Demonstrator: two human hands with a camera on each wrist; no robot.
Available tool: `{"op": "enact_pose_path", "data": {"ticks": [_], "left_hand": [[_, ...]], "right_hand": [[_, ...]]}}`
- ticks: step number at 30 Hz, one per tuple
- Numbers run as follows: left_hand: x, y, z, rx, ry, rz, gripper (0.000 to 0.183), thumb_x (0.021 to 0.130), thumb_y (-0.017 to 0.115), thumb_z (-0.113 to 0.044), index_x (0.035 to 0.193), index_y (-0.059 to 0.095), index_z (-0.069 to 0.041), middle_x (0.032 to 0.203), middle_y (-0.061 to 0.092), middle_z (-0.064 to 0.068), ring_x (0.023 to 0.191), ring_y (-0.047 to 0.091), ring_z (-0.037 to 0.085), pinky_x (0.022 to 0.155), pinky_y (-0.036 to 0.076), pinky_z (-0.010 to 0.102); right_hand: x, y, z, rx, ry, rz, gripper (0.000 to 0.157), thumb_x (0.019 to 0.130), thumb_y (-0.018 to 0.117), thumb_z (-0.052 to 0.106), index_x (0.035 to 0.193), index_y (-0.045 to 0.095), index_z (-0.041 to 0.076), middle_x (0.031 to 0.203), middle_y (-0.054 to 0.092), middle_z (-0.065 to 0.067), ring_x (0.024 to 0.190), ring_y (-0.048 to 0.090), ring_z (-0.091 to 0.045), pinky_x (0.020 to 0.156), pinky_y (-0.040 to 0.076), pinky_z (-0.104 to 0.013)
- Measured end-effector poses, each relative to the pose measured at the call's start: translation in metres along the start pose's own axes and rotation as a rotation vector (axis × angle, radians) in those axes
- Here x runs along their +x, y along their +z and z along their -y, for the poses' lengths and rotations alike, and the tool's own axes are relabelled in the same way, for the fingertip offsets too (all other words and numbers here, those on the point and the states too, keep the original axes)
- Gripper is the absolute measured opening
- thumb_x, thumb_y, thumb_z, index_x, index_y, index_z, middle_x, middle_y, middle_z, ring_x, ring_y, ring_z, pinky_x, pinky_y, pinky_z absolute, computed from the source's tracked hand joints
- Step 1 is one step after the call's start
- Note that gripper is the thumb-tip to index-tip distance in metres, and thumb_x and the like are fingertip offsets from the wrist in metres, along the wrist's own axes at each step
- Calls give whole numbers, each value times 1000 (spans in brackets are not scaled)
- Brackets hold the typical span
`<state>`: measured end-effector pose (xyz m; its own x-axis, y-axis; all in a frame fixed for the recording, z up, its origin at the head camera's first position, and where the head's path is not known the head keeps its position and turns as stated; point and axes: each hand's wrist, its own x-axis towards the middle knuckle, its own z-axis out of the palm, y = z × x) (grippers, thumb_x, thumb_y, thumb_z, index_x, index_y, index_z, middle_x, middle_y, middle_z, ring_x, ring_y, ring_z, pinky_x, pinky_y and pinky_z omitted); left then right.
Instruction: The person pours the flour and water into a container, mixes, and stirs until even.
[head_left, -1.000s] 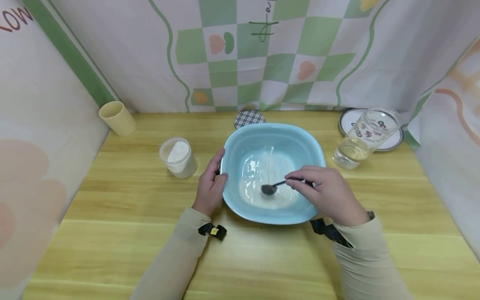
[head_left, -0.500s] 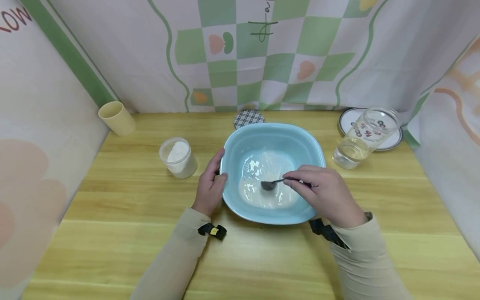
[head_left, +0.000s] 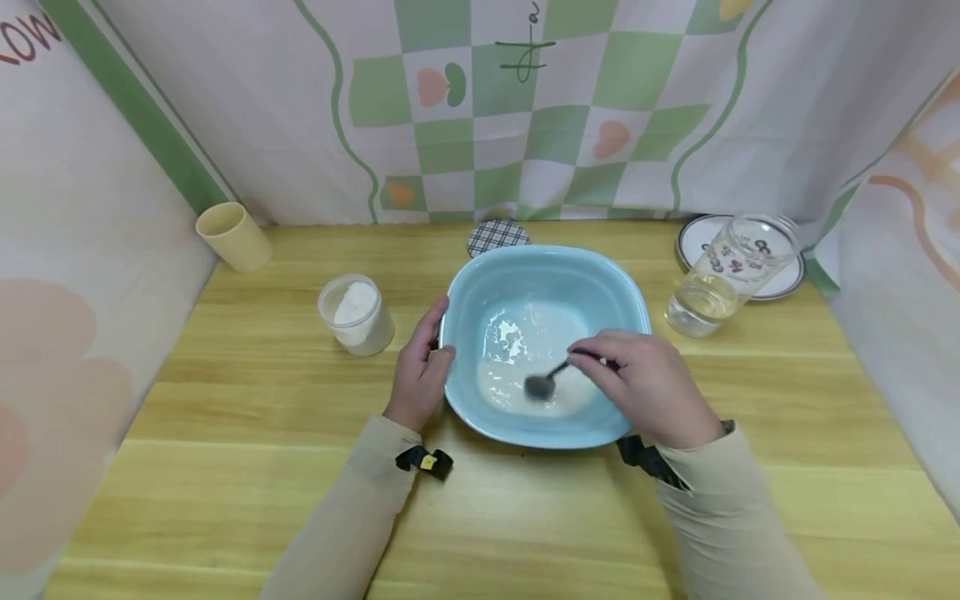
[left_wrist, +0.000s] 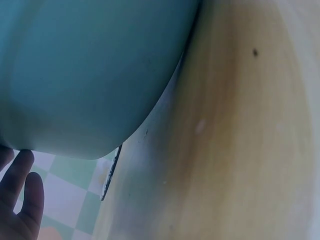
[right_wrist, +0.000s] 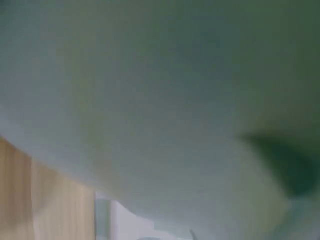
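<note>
A light-blue basin (head_left: 577, 271) stands on the table with milky white liquid (head_left: 502, 392) in its bottom. At its left side my left hand (head_left: 422, 367) holds the rim, thumb near the top edge and fingers against the outer wall. In the left wrist view some fingertips (left_wrist: 22, 165) meet the basin's outside. My right hand (head_left: 652, 383) pinches the handle of a dark spoon (head_left: 540, 386) over the basin's right side. The spoon's bowl is down in the liquid and slightly blurred. Blur fills the right wrist view, mostly with the pale basin wall (right_wrist: 150, 125).
Left of the basin is a clear tub of white powder (head_left: 356, 315). A yellow cup (head_left: 234, 237) stands at the back left. A checked coaster (head_left: 497, 237) lies behind the basin. On the right are a glass jar of pale liquid (head_left: 705, 302) and a rimmed plate (head_left: 783, 283).
The spoon has moved about in the liquid, first away from me, then back toward me. My right hand has shifted slightly left. My left hand and the basin have stayed in place.
</note>
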<state>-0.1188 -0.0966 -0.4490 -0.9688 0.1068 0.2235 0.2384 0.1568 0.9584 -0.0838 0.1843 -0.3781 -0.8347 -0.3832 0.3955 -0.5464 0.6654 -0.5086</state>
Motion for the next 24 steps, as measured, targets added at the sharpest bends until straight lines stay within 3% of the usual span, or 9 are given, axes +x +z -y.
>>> {"op": "enact_pose_path", "data": {"ticks": [3,6,15,17,21,24], "left_hand": [[0,1,0,-17,1,3,61,96,46,0,155,38,-14,146,54,9,116,60,28,92,57,38],[0,1,0,-34,10,6,61,96,46,2,155,37,-10,150,49,13,119,59,33,93,57,42],[0,0,0,0,32,0,61,96,45,-1,155,39,-15,150,50,8,116,60,29,92,57,39],[0,-1,1,5,33,0,61,96,45,-2,155,39,-15,149,51,8,116,60,29,92,57,39],[-1,-1,0,8,25,-1,61,96,45,-2,155,39,-17,148,53,7,115,61,27,93,57,37],[0,-1,1,10,25,1,61,96,45,-2,155,39,-18,147,53,6,115,61,26,93,57,36]], "right_hand": [[1,1,-3,-8,-27,-111,12,85,78,6,96,80,10,85,72,7,66,54,-5,56,42,-16],[0,0,-4,40,-43,-122,13,82,79,2,93,79,9,83,71,7,65,52,-5,56,41,-14],[-1,-7,2,74,72,128,8,92,73,12,93,79,18,85,69,13,74,59,-4,63,52,-23],[0,-5,2,18,53,87,8,91,74,12,94,80,16,86,71,11,74,61,-6,62,52,-27],[1,-3,0,-97,3,-102,10,86,79,10,95,80,13,86,73,7,68,59,-6,57,46,-21],[1,-6,0,-53,4,-125,12,84,80,7,94,80,13,86,73,7,67,56,-5,56,42,-15]]}}
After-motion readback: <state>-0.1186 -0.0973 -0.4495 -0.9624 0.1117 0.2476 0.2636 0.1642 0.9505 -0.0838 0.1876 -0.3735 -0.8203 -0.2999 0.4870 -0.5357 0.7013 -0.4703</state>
